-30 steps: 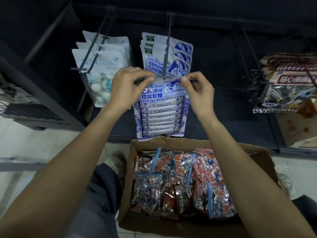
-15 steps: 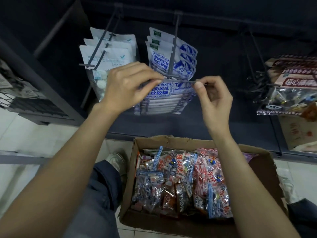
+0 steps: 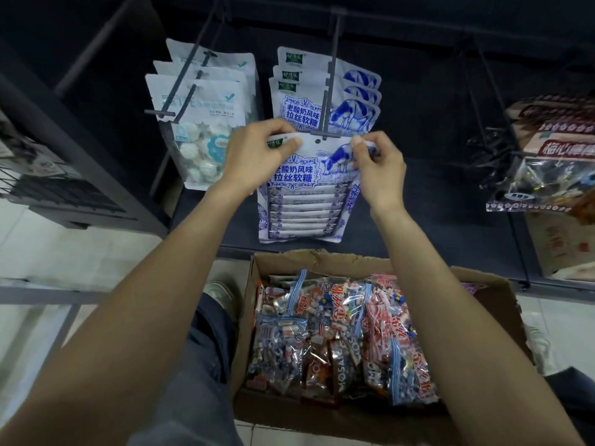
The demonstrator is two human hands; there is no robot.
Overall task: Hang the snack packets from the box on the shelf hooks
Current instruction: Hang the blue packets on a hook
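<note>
Tilted flat a moment ago, the blue-and-white cow-print plastic packet [image 3: 306, 188] now hangs upright, pinched between left hand [image 3: 257, 156] and right hand [image 3: 376, 165], its hole seemingly just short of the black metal hook [image 3: 325, 135].

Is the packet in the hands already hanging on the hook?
No: the blue-and-white packet's hole sits just below the hook tip, pinched by left hand and right hand.

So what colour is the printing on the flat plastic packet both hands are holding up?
Blue on white, with a blue cow, on the flat plastic packet; head view.
</note>
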